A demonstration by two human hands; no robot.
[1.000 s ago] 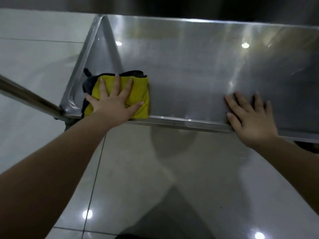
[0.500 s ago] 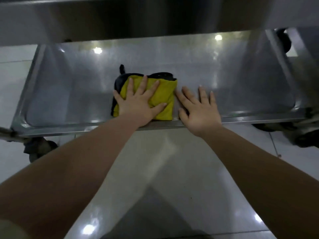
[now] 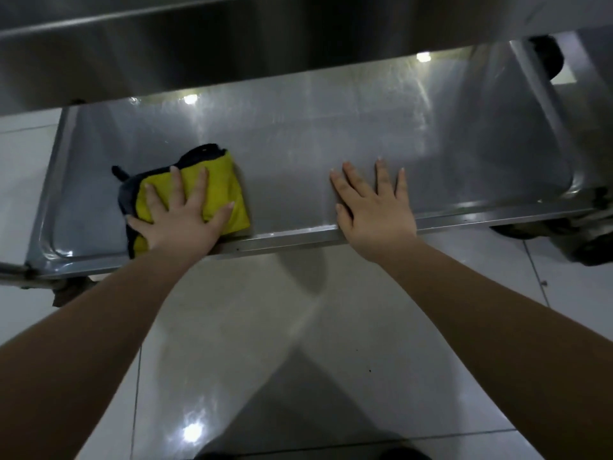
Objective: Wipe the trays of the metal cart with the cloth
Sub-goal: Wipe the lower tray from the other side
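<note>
The low steel tray [image 3: 331, 134] of the metal cart stretches across the view, its front rim near me. A folded yellow cloth [image 3: 225, 190] with a dark backing lies on the tray's left part. My left hand [image 3: 182, 214] presses flat on it with fingers spread. My right hand [image 3: 374, 207] rests flat on the bare tray near the front rim, right of centre, well apart from the cloth.
Another cart tray [image 3: 199, 38] overhangs the far side of the low one. Cart wheels [image 3: 590, 240] sit at the right end, and another wheel [image 3: 547, 58] shows at the back right. Glossy white floor tiles [image 3: 298, 327] lie under my arms.
The cloth under my left hand has slid left along the tray, away from my right hand, which now lies farther right. The view has shifted slightly.
</note>
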